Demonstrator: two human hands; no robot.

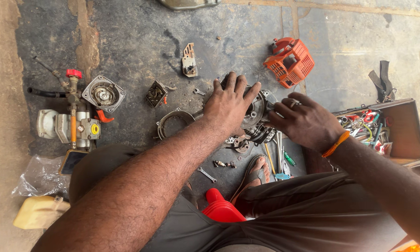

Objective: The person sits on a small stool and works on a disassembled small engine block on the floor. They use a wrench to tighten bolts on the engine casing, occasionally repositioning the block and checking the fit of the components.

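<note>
My left hand (228, 103) lies flat with spread fingers on top of a small grey engine block (257, 111) that sits on the dark floor. My right hand (303, 122) is curled against the right side of the same engine, fingers closed on a part of it; what exactly it grips is hidden. An orange band circles my right wrist. A round metal ring housing (172, 122) lies just left of the engine.
An orange plastic cover (289, 61) lies at the back right. A pump with red knob (74, 122) and round recoil housing (103, 93) stand at left. A tool box (396, 128) is at right. Screwdrivers, wrenches, a red funnel (221, 209) and my sandalled foot (255, 177) are near.
</note>
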